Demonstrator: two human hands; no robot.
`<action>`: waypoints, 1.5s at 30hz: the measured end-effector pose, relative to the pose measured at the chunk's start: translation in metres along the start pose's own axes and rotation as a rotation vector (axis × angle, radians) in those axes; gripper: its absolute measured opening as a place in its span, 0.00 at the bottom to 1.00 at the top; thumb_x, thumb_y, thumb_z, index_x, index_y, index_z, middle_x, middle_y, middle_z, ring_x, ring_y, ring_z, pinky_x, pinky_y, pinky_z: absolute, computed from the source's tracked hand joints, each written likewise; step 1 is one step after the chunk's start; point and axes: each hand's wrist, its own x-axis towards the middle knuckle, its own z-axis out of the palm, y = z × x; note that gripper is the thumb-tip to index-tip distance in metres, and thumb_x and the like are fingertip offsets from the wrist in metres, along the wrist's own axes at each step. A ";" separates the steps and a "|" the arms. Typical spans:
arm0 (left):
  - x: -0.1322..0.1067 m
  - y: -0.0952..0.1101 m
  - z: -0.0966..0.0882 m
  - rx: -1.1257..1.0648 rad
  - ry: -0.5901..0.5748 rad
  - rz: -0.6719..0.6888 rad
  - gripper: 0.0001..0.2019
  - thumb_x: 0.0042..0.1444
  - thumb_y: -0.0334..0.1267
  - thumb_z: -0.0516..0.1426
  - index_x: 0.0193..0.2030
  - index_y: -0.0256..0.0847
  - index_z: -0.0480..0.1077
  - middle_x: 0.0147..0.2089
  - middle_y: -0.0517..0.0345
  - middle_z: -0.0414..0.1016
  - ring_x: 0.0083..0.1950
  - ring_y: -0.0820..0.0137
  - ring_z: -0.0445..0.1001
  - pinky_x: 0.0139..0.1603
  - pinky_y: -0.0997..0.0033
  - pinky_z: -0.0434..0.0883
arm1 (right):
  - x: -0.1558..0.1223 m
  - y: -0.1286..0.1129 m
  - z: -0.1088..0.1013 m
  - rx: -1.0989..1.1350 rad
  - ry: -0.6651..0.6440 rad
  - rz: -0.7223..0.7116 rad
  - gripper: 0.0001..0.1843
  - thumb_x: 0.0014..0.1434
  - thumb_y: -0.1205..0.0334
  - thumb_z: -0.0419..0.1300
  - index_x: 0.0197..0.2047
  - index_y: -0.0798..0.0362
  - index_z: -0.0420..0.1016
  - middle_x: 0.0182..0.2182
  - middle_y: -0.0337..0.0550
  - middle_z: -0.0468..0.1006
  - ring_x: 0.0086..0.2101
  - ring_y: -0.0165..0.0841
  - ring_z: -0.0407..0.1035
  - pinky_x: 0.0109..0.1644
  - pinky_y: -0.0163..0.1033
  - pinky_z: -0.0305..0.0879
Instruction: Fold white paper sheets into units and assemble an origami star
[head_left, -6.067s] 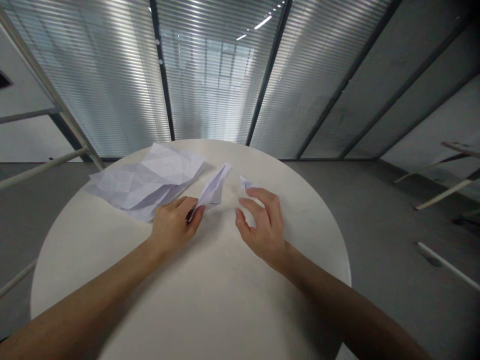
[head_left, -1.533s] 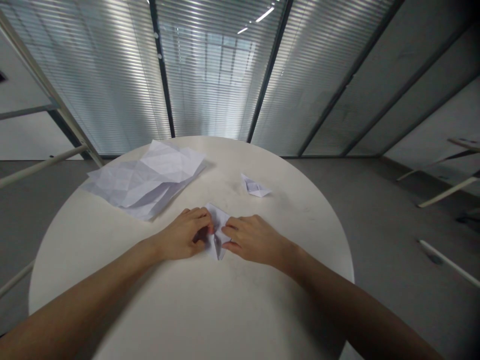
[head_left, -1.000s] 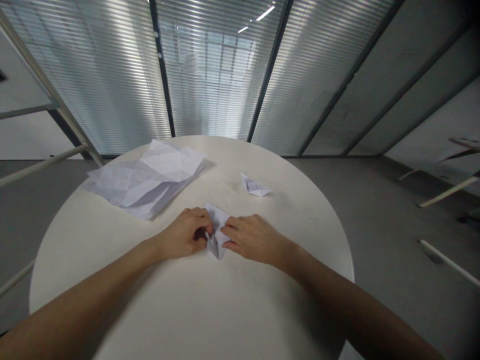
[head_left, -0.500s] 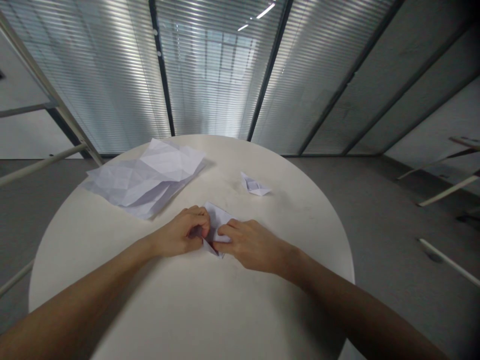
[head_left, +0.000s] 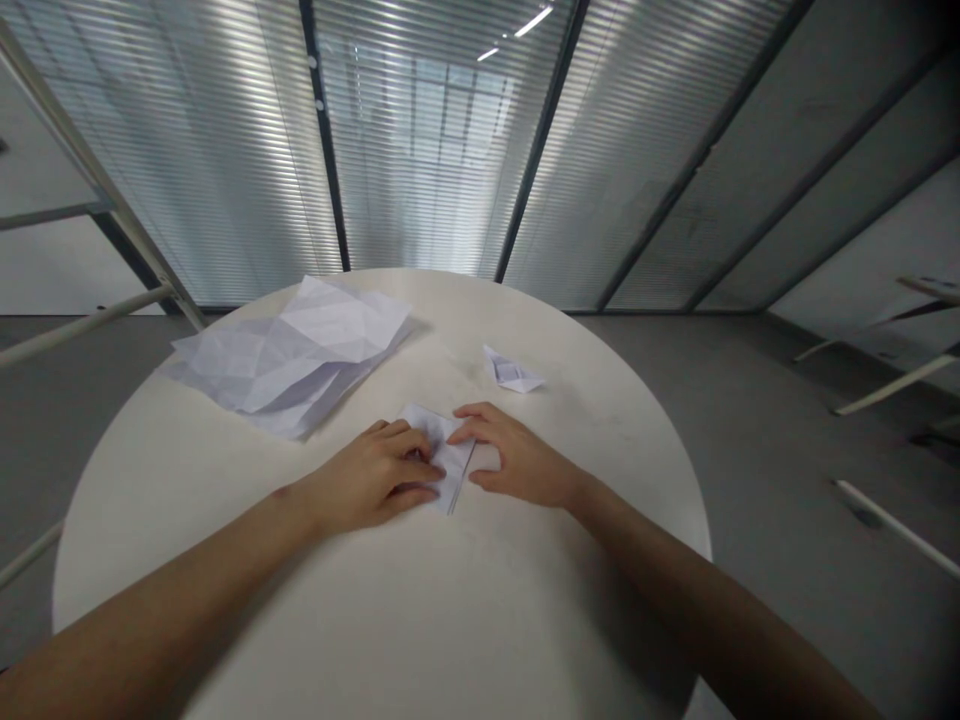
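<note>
A small folded piece of white paper (head_left: 453, 462) lies flat on the table between my hands. My left hand (head_left: 386, 470) rests on its left part, fingers stretched out and pressing it down; the fingers cover that side. At its right edge is my right hand (head_left: 517, 455), with the thumb apart from the fingers and the fingertips touching the paper's upper right. Beyond my right hand stands a small folded paper boat (head_left: 512, 372).
Several creased sheets of white paper (head_left: 300, 350) lie on the far left of the round white table (head_left: 420, 620). Behind it are glass panels with blinds (head_left: 435, 150). Pale metal frame bars (head_left: 90, 325) stand at the left, and furniture legs (head_left: 896, 385) at the right.
The lifted flap of the folded paper now lies flat. My left hand has opened from a pinch onto the paper, and my right hand has moved up and spread its fingers.
</note>
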 end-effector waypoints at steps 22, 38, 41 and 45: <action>-0.004 0.000 0.005 -0.058 0.385 -0.147 0.16 0.62 0.31 0.49 0.56 0.40 0.63 0.39 0.53 0.77 0.32 0.74 0.75 0.33 0.77 0.71 | 0.007 -0.001 0.002 0.072 0.260 0.111 0.10 0.51 0.69 0.62 0.39 0.52 0.74 0.42 0.44 0.74 0.43 0.34 0.68 0.48 0.42 0.64; 0.001 -0.012 0.008 -0.026 0.242 -0.435 0.14 0.56 0.41 0.56 0.49 0.42 0.67 0.44 0.52 0.71 0.44 0.63 0.70 0.45 0.62 0.69 | 0.010 -0.002 0.011 -0.275 0.307 0.225 0.15 0.54 0.64 0.62 0.46 0.53 0.72 0.44 0.47 0.73 0.46 0.38 0.66 0.52 0.45 0.60; 0.002 -0.012 0.008 0.042 0.228 -0.420 0.09 0.56 0.42 0.56 0.40 0.40 0.68 0.41 0.53 0.70 0.43 0.62 0.69 0.44 0.62 0.68 | 0.011 -0.008 0.017 -0.383 0.249 0.135 0.19 0.55 0.58 0.63 0.49 0.52 0.71 0.46 0.48 0.72 0.48 0.40 0.64 0.53 0.46 0.58; 0.003 -0.010 0.006 0.073 0.178 -0.349 0.05 0.58 0.39 0.55 0.36 0.40 0.70 0.37 0.53 0.70 0.41 0.64 0.68 0.43 0.63 0.67 | 0.014 -0.016 0.024 -0.523 0.174 0.103 0.15 0.60 0.56 0.58 0.48 0.54 0.70 0.43 0.49 0.75 0.44 0.40 0.67 0.51 0.45 0.60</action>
